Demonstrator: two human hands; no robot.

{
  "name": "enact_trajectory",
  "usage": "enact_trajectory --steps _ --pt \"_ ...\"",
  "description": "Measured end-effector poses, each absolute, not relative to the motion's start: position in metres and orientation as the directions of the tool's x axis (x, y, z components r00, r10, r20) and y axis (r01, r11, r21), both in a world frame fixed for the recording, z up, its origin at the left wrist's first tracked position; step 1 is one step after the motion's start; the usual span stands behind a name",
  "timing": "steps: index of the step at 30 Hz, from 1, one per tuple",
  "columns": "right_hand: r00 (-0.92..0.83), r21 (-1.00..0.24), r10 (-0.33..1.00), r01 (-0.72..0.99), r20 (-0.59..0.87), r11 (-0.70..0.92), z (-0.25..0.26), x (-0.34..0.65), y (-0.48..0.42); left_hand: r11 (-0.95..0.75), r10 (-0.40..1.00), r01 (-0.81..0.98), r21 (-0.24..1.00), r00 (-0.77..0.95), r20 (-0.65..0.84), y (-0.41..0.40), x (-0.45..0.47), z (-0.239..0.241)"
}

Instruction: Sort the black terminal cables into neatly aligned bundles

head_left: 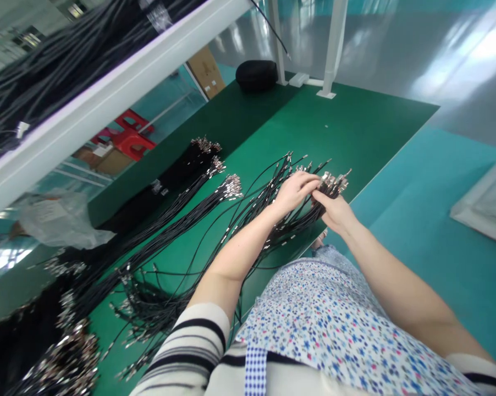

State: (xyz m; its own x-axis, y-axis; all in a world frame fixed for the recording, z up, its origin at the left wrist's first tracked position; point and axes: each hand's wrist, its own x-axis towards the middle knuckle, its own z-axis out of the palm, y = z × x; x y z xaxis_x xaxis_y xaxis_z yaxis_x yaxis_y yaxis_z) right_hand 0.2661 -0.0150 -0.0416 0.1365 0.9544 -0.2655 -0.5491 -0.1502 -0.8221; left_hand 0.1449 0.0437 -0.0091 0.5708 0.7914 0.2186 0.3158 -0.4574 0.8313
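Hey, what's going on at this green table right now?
A person is working with black cables tipped with metal connectors. The right hand grips a cable bundle near its connector ends, at the edge of the green table, while the left hand rests its fingers on those ends. More cable bundles lie spread across the table to the left.

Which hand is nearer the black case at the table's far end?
Left. The left hand rests on the cable bunch, toward the case; the right hand grips it nearer the table edge.
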Motion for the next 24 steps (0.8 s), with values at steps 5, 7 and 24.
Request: enact_trajectory --steps 5,7,24 --pt "0.254 -0.819 0.892 -0.542 -0.374 -0.189 -0.05 0.264 -0.007 -0.412 0.835 0.606 0.681 0.549 0.017 -0.002 0.098 -0.044" --pt "0.257 -0.816 0.885 -0.541 -0.389 -0.202 -0.051 0.265 -0.005 -0.434 0.799 0.685 0.585 0.593 -0.101 -0.018 0.088 -0.053" --pt "0.038 -0.851 0.952 -0.46 -0.305 -0.254 -0.085 0.3 -0.056 0.206 0.905 0.337 0.919 0.292 -0.31 -0.079 0.103 -0.127"
